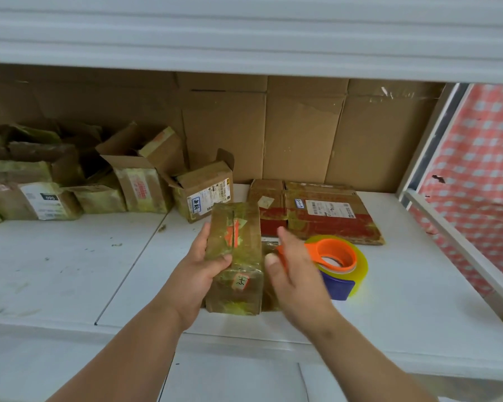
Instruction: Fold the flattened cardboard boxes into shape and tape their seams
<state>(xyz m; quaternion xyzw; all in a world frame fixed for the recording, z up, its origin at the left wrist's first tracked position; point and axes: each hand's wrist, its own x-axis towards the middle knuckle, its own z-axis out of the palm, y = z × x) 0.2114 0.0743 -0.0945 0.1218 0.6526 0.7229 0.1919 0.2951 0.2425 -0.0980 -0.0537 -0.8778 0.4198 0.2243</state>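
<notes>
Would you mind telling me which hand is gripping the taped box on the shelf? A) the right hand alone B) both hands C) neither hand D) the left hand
D: the left hand has its thumb and fingers wrapped round the box, while the right hand is beside it, in front of the tape dispenser.

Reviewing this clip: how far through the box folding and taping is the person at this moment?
Done: several folded boxes stand along the shelf's left. In hand: the left hand grips a taped box, while the right hand is at the tape dispenser. Left: flattened boxes lie behind, unfolded.
</notes>
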